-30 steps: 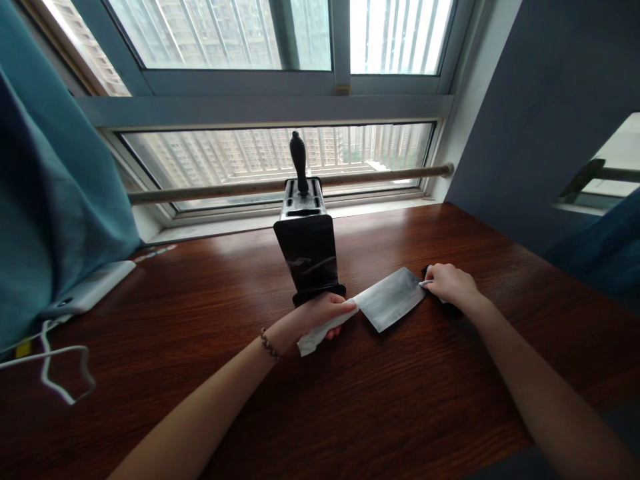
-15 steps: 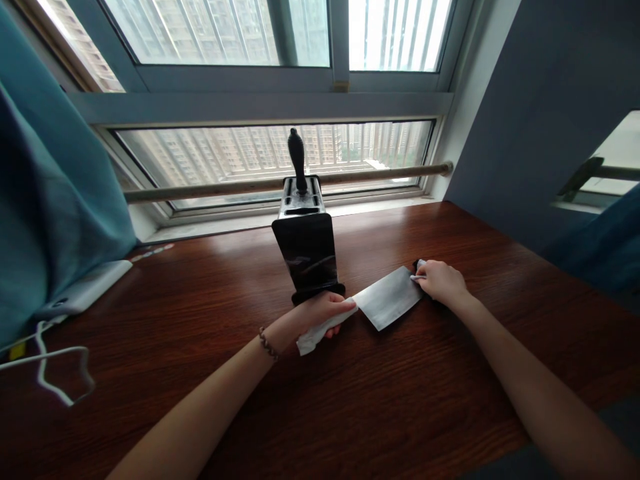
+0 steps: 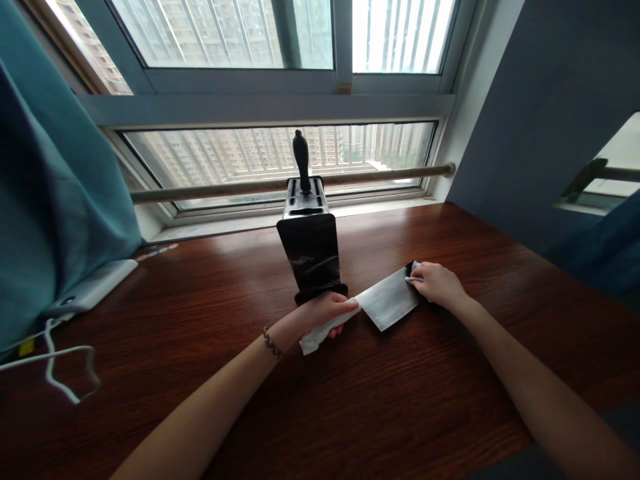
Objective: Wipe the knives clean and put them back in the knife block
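My left hand point(image 3: 327, 313) is closed round the handle end of a broad cleaver; a white wrapping point(image 3: 315, 339) on that end sticks out below the fingers. The flat silver blade point(image 3: 390, 300) points right, low over the brown table. At the blade's far end, my right hand point(image 3: 437, 285) pinches a small white tissue or cloth point(image 3: 414, 273) against the edge. A little dark patch shows beside those fingertips; what it is I cannot tell. Just behind my left hand stands a knife block point(image 3: 310, 250) with a black front, a metal slotted top and one black handle upright in it.
The wooden table point(image 3: 240, 273) reaches to a window with a horizontal rail point(image 3: 215, 192). On the left are a blue curtain point(image 3: 75, 167), a white flat device point(image 3: 95, 287) and a white cable point(image 3: 55, 380). A grey wall point(image 3: 545, 120) rises at the right.
My right hand and the white tissue have shifted slightly left along the blade's end, and more of the dark patch shows. The left hand keeps its hold. The whole view has moved a little.
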`<state>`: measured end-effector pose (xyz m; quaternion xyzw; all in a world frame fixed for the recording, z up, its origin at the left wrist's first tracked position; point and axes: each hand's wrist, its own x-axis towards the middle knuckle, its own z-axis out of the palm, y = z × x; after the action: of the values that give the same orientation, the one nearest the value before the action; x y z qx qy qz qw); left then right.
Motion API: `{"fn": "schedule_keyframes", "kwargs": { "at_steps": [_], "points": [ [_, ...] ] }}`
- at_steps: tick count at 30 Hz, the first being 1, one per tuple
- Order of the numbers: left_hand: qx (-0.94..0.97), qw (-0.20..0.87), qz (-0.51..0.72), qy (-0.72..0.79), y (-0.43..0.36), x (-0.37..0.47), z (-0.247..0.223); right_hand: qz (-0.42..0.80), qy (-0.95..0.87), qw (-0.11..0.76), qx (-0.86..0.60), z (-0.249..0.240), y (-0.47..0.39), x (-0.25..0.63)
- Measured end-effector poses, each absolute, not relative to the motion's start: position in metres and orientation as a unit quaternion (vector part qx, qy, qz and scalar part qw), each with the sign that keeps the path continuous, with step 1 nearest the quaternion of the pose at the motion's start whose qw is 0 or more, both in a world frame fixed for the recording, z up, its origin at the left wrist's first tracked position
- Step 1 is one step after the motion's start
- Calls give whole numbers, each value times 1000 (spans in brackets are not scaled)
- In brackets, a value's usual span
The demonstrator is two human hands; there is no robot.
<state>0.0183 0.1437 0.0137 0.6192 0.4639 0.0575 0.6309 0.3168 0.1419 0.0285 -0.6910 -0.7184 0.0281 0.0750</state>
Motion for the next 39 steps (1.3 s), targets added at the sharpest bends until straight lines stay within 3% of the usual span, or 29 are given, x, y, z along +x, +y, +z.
{"fn": "schedule_keyframes", "kwargs": {
  "at_steps": [13,21,34,39],
  "points": [
    [615,638,58,459,143,20,14,19,-645,12,-764,32,145,329],
    [631,622,52,460,144,17,11,9,-705,63,-706,29,145,329],
    [632,632,57,445,146,16,3,37,-692,43,-720,29,146,332],
    [634,622,56,456,147,16,3,203,-770,105,-596,31,146,327]
  ]
}}
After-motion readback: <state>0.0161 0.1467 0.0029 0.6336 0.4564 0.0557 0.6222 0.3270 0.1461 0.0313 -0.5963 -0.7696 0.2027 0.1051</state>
